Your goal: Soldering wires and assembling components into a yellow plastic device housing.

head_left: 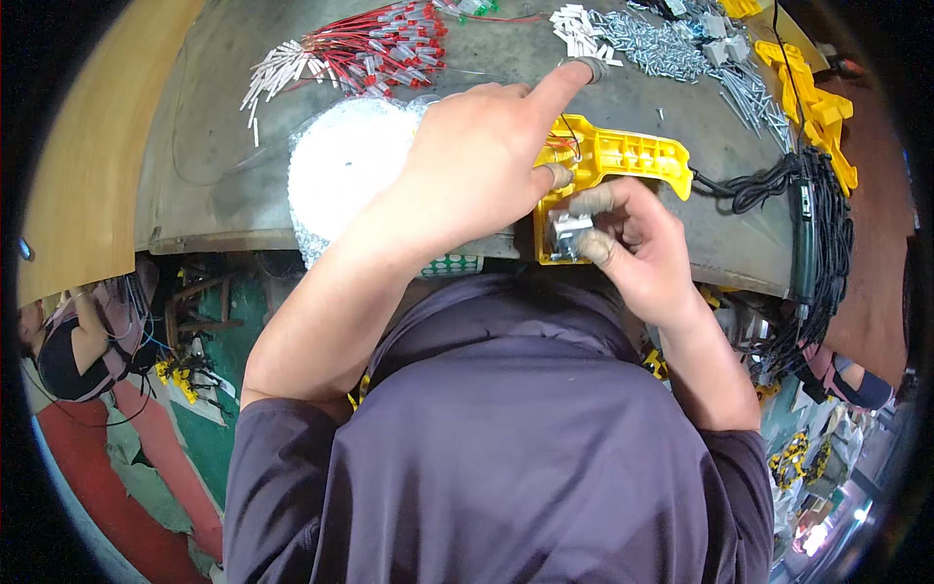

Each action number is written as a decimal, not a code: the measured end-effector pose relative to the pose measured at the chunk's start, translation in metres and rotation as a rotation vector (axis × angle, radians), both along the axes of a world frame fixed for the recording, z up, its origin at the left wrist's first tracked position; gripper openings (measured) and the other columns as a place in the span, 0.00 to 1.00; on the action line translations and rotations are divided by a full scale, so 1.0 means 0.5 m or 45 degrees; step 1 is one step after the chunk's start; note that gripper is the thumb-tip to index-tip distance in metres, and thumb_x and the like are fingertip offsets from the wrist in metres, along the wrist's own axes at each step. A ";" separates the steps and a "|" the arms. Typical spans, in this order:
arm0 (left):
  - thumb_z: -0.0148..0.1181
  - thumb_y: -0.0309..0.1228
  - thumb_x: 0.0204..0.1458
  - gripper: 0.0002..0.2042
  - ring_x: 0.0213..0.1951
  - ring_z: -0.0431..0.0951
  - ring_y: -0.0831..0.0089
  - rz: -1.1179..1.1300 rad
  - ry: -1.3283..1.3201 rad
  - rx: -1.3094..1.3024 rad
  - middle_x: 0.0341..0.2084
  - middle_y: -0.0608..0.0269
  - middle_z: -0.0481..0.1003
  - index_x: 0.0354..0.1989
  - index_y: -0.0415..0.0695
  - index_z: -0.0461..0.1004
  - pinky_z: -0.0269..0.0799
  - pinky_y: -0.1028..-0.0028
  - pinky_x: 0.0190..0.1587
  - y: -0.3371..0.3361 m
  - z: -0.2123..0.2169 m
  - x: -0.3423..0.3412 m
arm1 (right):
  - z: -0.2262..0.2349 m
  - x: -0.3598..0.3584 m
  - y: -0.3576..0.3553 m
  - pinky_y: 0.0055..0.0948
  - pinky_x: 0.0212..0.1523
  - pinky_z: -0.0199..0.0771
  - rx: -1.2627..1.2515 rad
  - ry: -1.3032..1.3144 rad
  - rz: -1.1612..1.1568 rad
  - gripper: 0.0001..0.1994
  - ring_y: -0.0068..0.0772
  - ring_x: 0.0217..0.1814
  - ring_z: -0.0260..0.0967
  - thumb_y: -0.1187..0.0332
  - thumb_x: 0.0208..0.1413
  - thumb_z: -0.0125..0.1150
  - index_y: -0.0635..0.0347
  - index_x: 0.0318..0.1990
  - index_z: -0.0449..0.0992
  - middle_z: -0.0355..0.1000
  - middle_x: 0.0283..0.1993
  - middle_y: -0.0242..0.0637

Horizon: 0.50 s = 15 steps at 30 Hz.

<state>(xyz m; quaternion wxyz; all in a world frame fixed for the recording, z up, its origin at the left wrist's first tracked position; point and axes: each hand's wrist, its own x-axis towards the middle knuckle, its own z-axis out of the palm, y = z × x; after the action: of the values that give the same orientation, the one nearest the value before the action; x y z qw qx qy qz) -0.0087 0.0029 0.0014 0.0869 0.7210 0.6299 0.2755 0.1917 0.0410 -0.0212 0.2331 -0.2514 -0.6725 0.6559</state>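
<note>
A yellow plastic tool housing half [637, 156] lies with its hollow inside facing up, its handle toward the right. Thin wires show inside it, and a black cable runs out of the handle end. My left hand [486, 161] reaches over the housing's left part. Its index finger stretches toward the small white sleeves, and its thumb lies at the housing's inner edge. Between thumb and fingertips, my right hand [642, 238] pinches a small silvery block-shaped part [571, 229] at the housing's near end. Grey coverings sit on several fingertips.
Red-wired parts with white ends [375, 49] are heaped at the far left. White sleeves [581, 34] and screws [652, 49] lie farther back. A bright white round bundle [345, 165] sits left. Yellow housings [808, 97] and coiled black cables [827, 243] are right. Other people sit at both sides.
</note>
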 end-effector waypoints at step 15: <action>0.73 0.30 0.36 0.50 0.45 0.77 0.55 0.046 -0.310 -0.202 0.47 0.47 0.73 0.66 0.35 0.44 0.73 0.66 0.46 -0.029 0.016 -0.038 | 0.054 -0.078 0.114 0.22 0.32 0.65 0.481 -0.089 0.018 0.13 0.16 0.31 0.61 0.68 0.58 0.58 0.61 0.48 0.67 0.68 0.43 0.32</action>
<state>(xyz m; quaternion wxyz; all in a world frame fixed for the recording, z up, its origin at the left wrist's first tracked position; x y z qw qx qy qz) -0.0275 -0.0116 0.0096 0.2143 0.6615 0.6474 0.3120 0.1526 0.0978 0.0057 0.2479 -0.2211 -0.7931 0.5106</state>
